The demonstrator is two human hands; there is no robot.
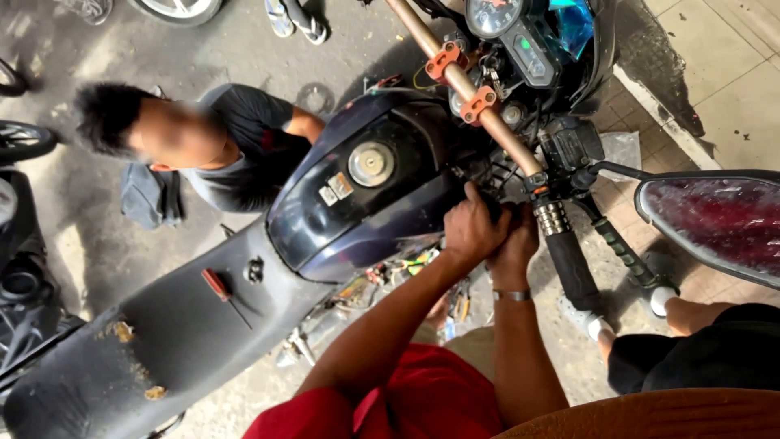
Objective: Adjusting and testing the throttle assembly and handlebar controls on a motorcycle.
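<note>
I look down on a dark blue motorcycle with its fuel tank (366, 191) and a copper-coloured handlebar (455, 77). My left hand (474, 229) and my right hand (517, 244) are pressed together in the gap between the tank's front right side and the handlebar's black grip (573, 268). Both sets of fingers curl into the machine's frame and wiring, so whatever they hold is hidden. A metal bracelet (512, 295) sits on my right wrist. My sleeves are red.
A red-handled screwdriver (218, 284) lies on the worn black seat (162, 349). Another person in a dark shirt (244, 154) crouches on the far side. Someone's legs in white socks (662, 301) are at the right, under a dark red panel (719, 219). Loose tools (390, 272) lie below.
</note>
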